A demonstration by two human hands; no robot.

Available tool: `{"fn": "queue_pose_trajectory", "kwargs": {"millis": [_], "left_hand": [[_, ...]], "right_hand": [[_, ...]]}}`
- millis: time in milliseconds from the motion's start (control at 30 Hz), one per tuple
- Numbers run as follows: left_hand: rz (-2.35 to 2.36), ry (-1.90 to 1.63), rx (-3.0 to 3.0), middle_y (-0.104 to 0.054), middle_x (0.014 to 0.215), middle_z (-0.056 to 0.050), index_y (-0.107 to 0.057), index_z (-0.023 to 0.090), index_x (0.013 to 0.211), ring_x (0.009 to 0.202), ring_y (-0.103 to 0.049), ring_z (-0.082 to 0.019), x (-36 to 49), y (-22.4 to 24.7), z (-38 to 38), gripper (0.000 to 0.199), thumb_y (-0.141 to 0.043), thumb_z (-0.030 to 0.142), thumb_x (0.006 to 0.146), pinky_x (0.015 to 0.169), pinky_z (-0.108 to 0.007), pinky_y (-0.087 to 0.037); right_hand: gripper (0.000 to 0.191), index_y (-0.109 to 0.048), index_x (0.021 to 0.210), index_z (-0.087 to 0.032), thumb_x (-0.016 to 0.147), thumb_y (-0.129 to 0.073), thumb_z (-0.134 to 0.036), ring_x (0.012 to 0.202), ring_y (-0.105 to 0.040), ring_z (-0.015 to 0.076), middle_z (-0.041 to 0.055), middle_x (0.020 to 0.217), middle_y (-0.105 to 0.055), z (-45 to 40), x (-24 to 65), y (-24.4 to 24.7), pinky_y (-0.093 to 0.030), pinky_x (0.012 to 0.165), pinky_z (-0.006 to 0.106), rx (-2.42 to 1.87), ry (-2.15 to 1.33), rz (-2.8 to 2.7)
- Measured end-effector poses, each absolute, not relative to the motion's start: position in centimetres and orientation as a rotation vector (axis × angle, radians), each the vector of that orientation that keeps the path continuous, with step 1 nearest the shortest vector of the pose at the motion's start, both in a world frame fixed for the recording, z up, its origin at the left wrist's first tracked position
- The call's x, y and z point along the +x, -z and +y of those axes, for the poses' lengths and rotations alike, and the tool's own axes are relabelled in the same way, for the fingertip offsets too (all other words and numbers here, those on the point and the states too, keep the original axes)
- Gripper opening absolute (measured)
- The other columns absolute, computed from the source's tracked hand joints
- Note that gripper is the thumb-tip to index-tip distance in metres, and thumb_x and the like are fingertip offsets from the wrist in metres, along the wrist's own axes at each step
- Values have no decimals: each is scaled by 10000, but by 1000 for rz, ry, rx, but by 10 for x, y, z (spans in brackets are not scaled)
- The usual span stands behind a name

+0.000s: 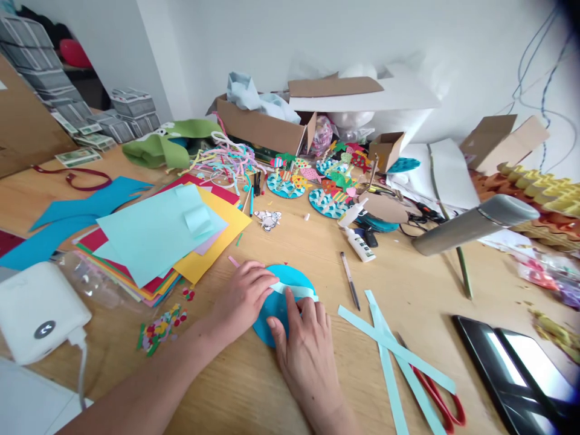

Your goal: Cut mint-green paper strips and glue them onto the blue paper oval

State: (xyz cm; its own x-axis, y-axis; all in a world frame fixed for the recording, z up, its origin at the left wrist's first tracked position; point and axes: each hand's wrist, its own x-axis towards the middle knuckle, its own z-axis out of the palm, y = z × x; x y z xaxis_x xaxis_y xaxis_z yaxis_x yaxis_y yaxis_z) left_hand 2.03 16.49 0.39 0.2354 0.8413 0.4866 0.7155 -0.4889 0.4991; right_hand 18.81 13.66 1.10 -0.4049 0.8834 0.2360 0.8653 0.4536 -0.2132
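A round blue disc [270,322] lies on the wooden table between my hands. A pale blue paper strip [301,292] runs across its upper part, bowed slightly upward. My left hand [244,297] pinches the strip's left end at the disc's edge. On the strip's middle rests the stretched index finger of my right hand [310,347]; its thumb is spread apart over the disc, and the other fingers bend near the strip's right end. More pale blue paper strips [389,338] lie crossed to the right, over red-handled scissors [437,396].
A pen [350,281] and white glue bottles [361,244] lie beyond the disc. Coloured paper sheets [145,235] are stacked left, near paper scraps [161,326] and a white power bank [43,311]. Decorated discs [328,204] stand behind; a grey cylinder [475,225] and black tablet [493,368] are right.
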Motion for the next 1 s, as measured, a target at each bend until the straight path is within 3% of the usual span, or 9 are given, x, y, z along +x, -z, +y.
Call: {"fn": "queue_pose_trajectory", "kwargs": {"millis": [500, 1000], "left_hand": [[1479, -1045, 2259, -671, 1065, -48, -626, 174, 1073, 1113, -504, -213, 16, -6, 162, 213, -524, 100, 901, 984, -440, -447], [1470, -1057, 2323, -696, 1038, -60, -636, 163, 1075, 1078, -520, -221, 18, -7, 165, 229, -530, 88, 888, 922, -416, -505]], "right_hand": [[563, -573, 1267, -86, 966, -336, -499, 846, -453, 278, 144, 946, -548, 139, 188, -11, -433, 749, 435, -1493, -58, -2401], [551, -589, 1261, -106, 959, -358, -505, 852, -467, 276, 136, 928, -546, 139, 188, -11, -442, 747, 430, -1499, -65, -2402]]}}
